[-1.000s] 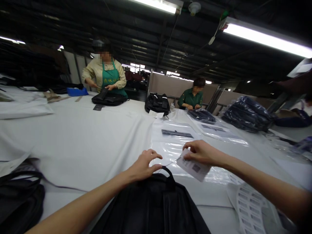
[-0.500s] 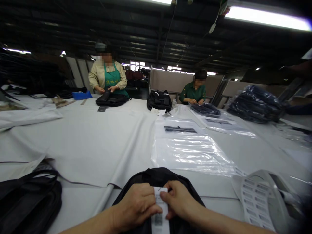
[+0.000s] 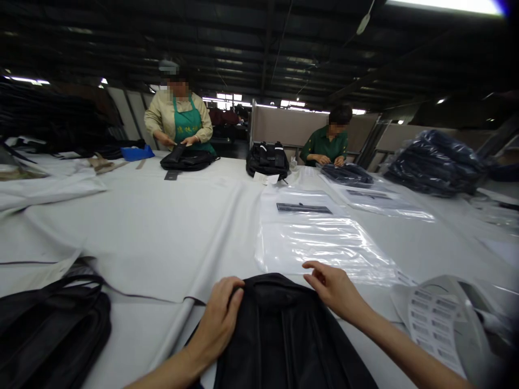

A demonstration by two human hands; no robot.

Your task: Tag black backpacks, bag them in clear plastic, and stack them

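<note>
A black backpack (image 3: 284, 335) lies flat on the white table (image 3: 162, 232) right in front of me. My left hand (image 3: 221, 319) rests on its top left corner, fingers curled over the edge. My right hand (image 3: 334, 286) hovers at the top right corner with the fingers loosely apart and nothing in them. The white paper tag is out of sight. Just beyond the backpack lies a stack of clear plastic bags (image 3: 324, 243).
A roll of white barcode stickers (image 3: 436, 324) sits at the right. Another black bag (image 3: 48, 324) lies at the near left. Two people work across the table, one at a black bag (image 3: 186, 159), one near a second black backpack (image 3: 267, 159). Bagged dark items (image 3: 438, 162) pile at far right.
Both hands were pinching a white tag against the backpack; now they have let go and moved apart to the bag's top corners. The tag is gone from view.
</note>
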